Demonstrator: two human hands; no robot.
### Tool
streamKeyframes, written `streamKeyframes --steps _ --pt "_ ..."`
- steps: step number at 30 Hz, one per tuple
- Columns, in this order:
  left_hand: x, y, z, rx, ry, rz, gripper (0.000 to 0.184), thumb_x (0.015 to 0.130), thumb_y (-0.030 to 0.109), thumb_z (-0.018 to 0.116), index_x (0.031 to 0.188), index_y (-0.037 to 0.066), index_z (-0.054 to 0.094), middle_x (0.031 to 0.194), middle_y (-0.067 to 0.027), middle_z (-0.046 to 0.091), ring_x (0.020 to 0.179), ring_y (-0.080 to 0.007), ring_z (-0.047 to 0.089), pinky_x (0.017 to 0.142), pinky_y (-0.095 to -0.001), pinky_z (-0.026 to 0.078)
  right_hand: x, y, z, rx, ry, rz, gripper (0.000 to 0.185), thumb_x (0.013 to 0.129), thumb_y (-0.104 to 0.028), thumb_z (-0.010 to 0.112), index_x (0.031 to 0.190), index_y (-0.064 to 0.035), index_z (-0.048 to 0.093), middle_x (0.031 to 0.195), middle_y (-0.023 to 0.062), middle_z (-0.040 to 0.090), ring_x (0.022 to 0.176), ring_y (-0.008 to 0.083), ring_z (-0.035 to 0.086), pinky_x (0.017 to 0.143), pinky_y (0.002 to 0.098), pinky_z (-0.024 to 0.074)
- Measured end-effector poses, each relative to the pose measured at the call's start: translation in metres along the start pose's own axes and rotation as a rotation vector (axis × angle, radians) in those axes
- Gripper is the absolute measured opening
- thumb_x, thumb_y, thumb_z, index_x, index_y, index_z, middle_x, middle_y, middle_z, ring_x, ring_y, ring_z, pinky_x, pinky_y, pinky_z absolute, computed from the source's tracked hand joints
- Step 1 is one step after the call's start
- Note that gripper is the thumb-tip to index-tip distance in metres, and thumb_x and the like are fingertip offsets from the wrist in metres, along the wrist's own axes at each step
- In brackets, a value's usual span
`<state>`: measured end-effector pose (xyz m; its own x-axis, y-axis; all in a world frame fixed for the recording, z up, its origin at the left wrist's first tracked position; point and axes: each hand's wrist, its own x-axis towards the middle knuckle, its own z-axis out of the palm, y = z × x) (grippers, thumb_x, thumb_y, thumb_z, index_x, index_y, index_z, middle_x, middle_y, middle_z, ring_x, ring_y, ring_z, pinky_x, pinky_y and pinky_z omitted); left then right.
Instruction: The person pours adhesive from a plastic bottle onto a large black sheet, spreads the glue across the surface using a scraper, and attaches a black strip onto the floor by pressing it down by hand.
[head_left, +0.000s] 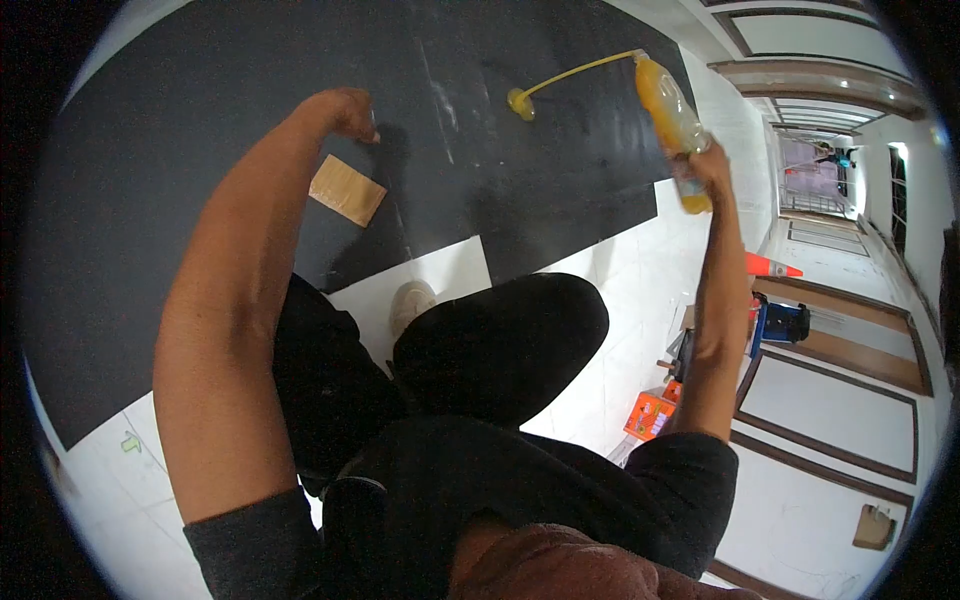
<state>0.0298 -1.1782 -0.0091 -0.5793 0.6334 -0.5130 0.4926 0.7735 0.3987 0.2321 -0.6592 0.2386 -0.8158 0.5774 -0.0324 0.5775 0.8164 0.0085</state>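
My right hand (708, 165) is wrapped round a clear plastic bottle (672, 112) of yellow liquid, tilted with its mouth toward the far side. From the mouth a thin yellow stream (580, 70) runs left and ends in a small yellow puddle (522, 104) on the black sheet (240, 60). Over the same sheet, my left hand (350, 112) is bent down at the wrist, with its fingers mostly hidden. Just below that hand lies a flat tan rectangular piece (347, 190), apart from it.
White floor tiles (570, 390) border the sheet. To the right are an orange box (650, 415), an orange cone (772, 266) and a blue-and-black object (780, 322). Framed wall panels (830, 410) line that side. My shoe (412, 303) is at the sheet's edge.
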Motion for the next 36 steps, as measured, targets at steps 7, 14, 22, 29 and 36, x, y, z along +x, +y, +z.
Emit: streamKeyframes --steps 7,14,22,29,36 --pt "-0.018 0.032 -0.027 -0.058 -0.099 0.07 0.067 0.085 0.05 0.072 0.127 -0.001 0.063 0.137 -0.023 0.057 0.127 -0.0414 0.055 0.101 -0.0527 0.047 -0.081 -0.012 0.15 1.678 -0.495 0.151 0.045 0.087 -0.009 0.069 0.13 -0.0031 0.055 0.112 0.0115 0.068 0.098 0.0254 0.069 0.086 0.0414 0.057" --pt "0.016 0.16 -0.084 -0.608 -0.074 0.419 0.106 0.08 0.069 0.066 0.147 -0.008 0.036 0.151 -0.0348 0.032 0.14 -0.0506 0.034 0.114 -0.0639 0.028 -0.096 -0.11 0.182 2.167 -0.606 0.092 0.042 0.095 -0.02 0.063 0.131 -0.0012 0.053 0.119 0.017 0.066 0.105 0.0309 0.068 0.095 0.0486 0.054" --pt "0.019 0.234 -0.126 -0.438 0.105 0.231 0.082 0.072 0.054 0.081 0.133 0.005 0.057 0.128 -0.0209 0.063 0.114 -0.0354 0.063 0.095 -0.0472 0.05 -0.106 -0.25 0.165 2.196 -0.401 -0.137 0.042 0.094 -0.018 0.067 0.131 -0.0042 0.051 0.121 0.0094 0.062 0.114 0.0238 0.061 0.103 0.0438 0.0465" --pt "-0.013 0.192 -0.135 -0.001 0.438 0.136 0.071 0.061 0.046 0.084 0.119 0.007 0.067 0.111 -0.0181 0.071 0.1 -0.0335 0.07 0.083 -0.0452 0.057 -0.117 -0.254 0.238 1.258 -0.577 -0.399 0.077 0.085 -0.036 0.078 0.144 -0.0011 0.043 0.136 0.0152 0.056 0.126 0.0264 0.052 0.11 0.04 0.0371" --pt "-0.027 0.147 -0.144 0.512 0.353 0.076 0.067 0.07 0.045 0.082 0.127 0.015 0.062 0.111 -0.014 0.071 0.106 -0.0311 0.068 0.089 -0.0469 0.055 -0.143 -0.315 0.368 0.334 -0.585 -0.832 0.064 0.084 -0.027 0.069 0.14 -0.0015 0.049 0.136 0.0239 0.055 0.128 0.0397 0.053 0.107 0.048 0.0435"
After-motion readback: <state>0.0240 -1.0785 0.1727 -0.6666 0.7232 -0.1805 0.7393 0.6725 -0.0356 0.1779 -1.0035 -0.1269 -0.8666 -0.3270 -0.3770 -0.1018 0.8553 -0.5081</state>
